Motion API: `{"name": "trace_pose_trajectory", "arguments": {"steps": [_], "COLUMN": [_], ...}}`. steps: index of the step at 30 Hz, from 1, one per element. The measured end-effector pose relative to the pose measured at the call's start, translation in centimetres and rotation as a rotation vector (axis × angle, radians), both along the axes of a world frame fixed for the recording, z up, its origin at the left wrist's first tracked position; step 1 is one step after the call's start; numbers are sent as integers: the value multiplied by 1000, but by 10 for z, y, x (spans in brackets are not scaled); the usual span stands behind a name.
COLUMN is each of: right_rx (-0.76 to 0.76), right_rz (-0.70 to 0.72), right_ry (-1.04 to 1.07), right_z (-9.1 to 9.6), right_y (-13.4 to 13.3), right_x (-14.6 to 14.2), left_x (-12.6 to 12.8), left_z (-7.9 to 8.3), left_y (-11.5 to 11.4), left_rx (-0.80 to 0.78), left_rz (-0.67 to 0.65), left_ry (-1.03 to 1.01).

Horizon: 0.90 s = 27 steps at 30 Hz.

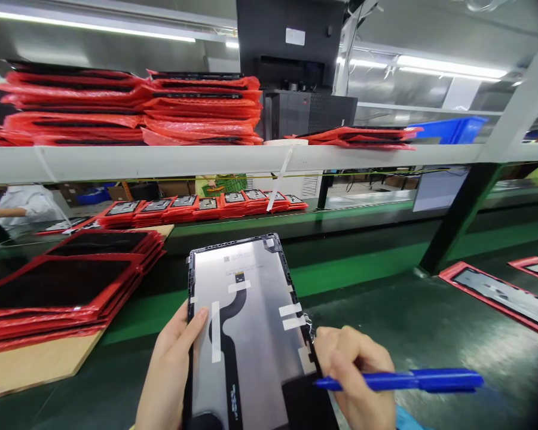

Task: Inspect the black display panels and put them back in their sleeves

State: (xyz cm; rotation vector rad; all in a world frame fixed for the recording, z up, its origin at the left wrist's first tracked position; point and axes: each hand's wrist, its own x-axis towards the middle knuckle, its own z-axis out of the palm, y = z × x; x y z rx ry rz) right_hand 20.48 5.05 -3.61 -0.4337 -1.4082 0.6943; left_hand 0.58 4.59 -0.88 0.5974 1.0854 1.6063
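My left hand (174, 364) grips the left edge of a tablet screen panel (260, 322), thumb on its metal back. The panel tilts up toward me, with a black frame, strips of white tape and a dark ribbon cable (230, 352) on it. In my right hand (356, 376) is a blue marker pen (412, 380), held between thumb and curled fingers beside the panel's right edge. The pen's dark tip lies over the black patch at the lower right; whether it touches cannot be made out. The panel's bottom end is cut off by the frame.
Stacked panels in red bubble wrap (67, 286) lie on a wooden board (40, 373) at left. More red stacks (201, 113) fill the white shelf (206, 162). Wrapped panels (506, 295) lie on the dark green bench (399, 316) at right. A person's sleeve (36, 203) shows far left.
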Motion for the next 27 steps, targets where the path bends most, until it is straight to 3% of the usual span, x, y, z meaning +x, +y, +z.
{"name": "trace_pose_trajectory", "arguments": {"steps": [3,7,11,14,20,27], "right_rx": [-140,-326,-547,-546,-465,-506], "right_rz": [40,-108,57,119,13,8], "right_ry": [155,-16,-154,-218,-405,-409], "right_z": [2,9,16,16,15,13], "right_y": [2,10,17,15,10,16], "right_x": [13,25,22,17,10,6], "left_x": [-1,-1,0,2,5,1], "left_z": [1,3,3,2,3,-2], "left_y": [0,-2,-3,-4,-6,1], "left_rx": [58,77,88,100,71,110], "left_rz": [-8,16,24,43,12,-32], "left_ry": [-54,-63,-69,-38,11,1]}}
